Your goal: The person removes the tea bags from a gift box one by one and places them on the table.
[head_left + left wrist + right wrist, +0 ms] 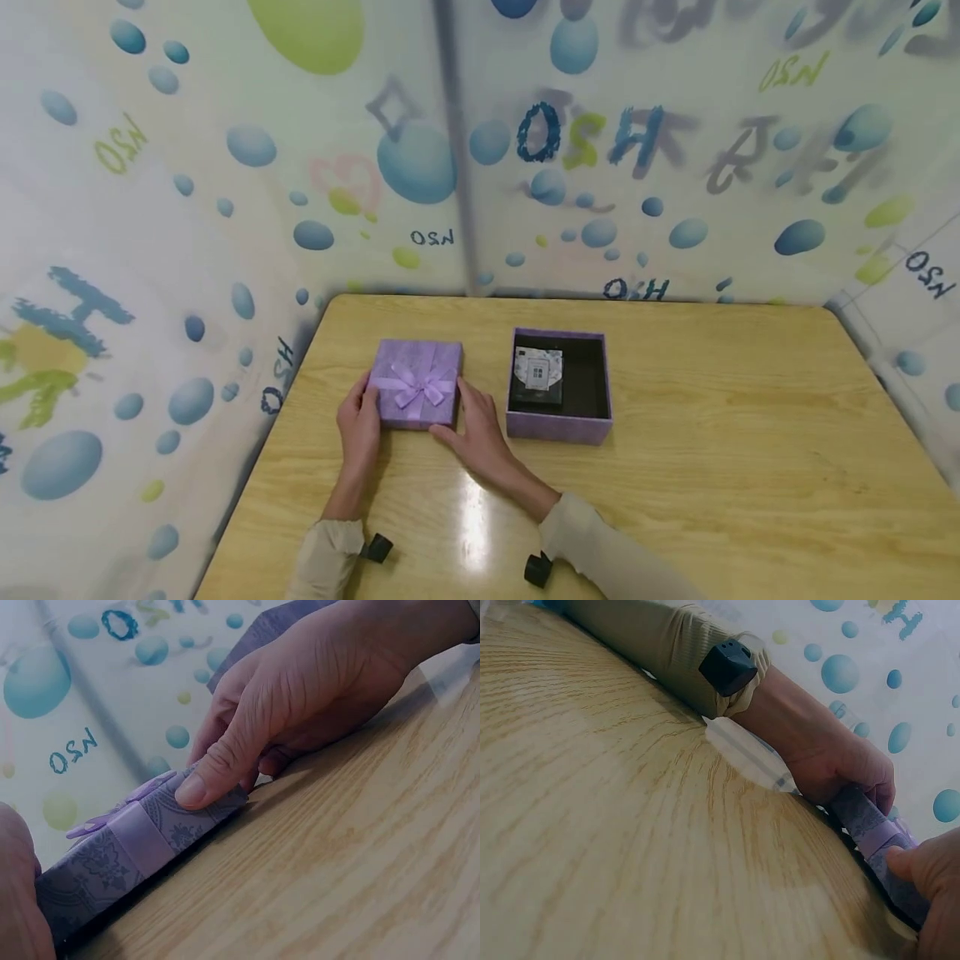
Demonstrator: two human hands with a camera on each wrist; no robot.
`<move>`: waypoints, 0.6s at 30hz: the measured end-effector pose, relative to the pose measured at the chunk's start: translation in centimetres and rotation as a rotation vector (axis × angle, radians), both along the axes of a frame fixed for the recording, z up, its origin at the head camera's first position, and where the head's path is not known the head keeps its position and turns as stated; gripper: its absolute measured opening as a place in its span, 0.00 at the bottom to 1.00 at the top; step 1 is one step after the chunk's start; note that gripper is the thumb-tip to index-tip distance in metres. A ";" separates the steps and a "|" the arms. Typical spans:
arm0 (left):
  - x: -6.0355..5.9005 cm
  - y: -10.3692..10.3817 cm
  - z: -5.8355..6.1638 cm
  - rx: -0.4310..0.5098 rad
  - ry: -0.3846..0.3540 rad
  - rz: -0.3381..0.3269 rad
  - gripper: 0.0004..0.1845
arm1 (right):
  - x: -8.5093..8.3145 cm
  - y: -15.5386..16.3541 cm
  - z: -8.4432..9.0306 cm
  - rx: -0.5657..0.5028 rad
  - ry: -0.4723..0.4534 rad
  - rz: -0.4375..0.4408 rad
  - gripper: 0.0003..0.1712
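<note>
In the head view a purple patterned box lid (401, 408) with a lilac ribbon bow (420, 389) lies bow side up at the table's left. My left hand (362, 425) holds its left edge. At the right edge and near corner, my right hand (480, 433) grips it, thumb along the front side, as the left wrist view also shows of that hand (300, 705). A dark line runs under the lid's side (866, 821) in the right wrist view. Just right of my right hand stands the open purple box base (558, 428), dark inside, with a small black item with a printed label (537, 372) in its left part.
The light wooden table (712, 450) extends far to the right of the box. Behind it and on the left stands a white wall covering (420, 267) with blue and green drops and lettering. Small black wrist cameras (380, 547) sit at both sleeves.
</note>
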State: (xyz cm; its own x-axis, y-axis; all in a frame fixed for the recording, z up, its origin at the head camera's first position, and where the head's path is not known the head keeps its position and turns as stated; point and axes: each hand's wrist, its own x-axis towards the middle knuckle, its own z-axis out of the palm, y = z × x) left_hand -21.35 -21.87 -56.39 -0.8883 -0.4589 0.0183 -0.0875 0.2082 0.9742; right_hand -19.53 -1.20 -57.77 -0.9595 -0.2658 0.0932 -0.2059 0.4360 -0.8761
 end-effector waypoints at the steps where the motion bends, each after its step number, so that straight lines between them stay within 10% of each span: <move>1: 0.0 -0.1 0.0 -0.010 0.001 -0.003 0.23 | 0.0 0.0 0.0 0.006 0.006 0.002 0.56; 18: -0.4 -0.2 -0.3 -0.050 0.039 -0.024 0.23 | -0.2 0.2 0.1 0.021 0.027 -0.006 0.53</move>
State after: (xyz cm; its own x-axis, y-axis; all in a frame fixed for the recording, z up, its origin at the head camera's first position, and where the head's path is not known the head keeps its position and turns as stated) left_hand -21.74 -22.06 -56.69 -0.8971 -0.4354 0.0756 -0.0438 0.2579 0.9652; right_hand -19.75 -1.02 -57.68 -0.9582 -0.2623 0.1139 -0.2270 0.4557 -0.8607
